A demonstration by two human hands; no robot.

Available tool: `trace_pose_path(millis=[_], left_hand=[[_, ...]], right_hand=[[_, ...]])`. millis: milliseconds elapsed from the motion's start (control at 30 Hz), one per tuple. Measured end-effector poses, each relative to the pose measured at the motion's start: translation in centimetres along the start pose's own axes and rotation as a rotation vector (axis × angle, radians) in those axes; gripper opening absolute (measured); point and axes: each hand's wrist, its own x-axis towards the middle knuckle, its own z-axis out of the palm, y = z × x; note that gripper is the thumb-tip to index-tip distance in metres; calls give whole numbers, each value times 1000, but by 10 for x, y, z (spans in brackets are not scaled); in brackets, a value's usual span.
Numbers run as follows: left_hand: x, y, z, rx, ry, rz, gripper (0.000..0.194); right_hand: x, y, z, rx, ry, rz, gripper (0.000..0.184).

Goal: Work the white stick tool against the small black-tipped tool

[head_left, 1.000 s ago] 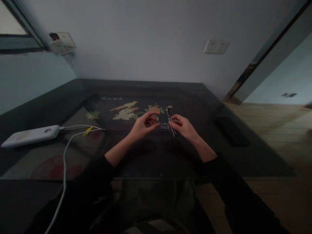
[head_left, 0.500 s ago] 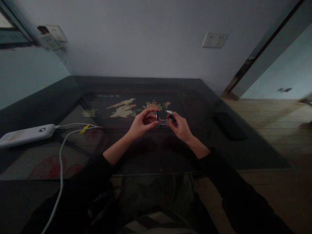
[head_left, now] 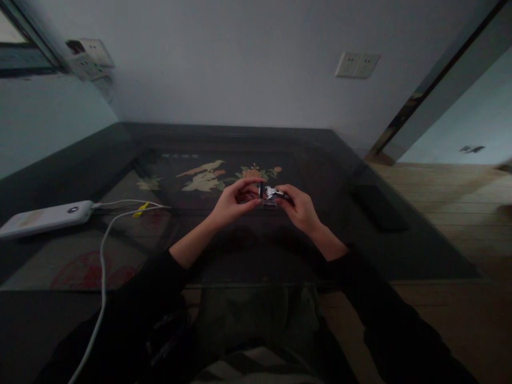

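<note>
- Two small things are in our grasp by the small clear case [head_left: 270, 205]: a thin dark strip [head_left: 261, 190] at its left and a shiny-headed tool [head_left: 270, 192] at its far side.
- Our left hand [head_left: 229, 205] pinches the strip end to end, upright; too hard a squeeze could bow it or shoot it out.
- Our right hand [head_left: 302, 209] grips the tool's dark handle; a slight wrist turn could knock its head against the strip or case.
- We cannot tell whether the head touches the case; if it does, a push could slide the case over the smooth-looking tabletop [head_left: 248, 256].
- Dim light and crowded fingertips hide the edges, so we could misjudge the gap.
- Well left of the case, the white cable [head_left: 104, 266] could snag our sleeve.
</note>
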Motion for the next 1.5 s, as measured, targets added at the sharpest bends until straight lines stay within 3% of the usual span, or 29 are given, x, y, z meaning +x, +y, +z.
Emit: trace_pose_path(millis=[1500], left_hand=[[-1, 7, -1, 1, 3, -21, 48]], right_hand=[[-2, 6, 4, -45, 21, -112, 21]])
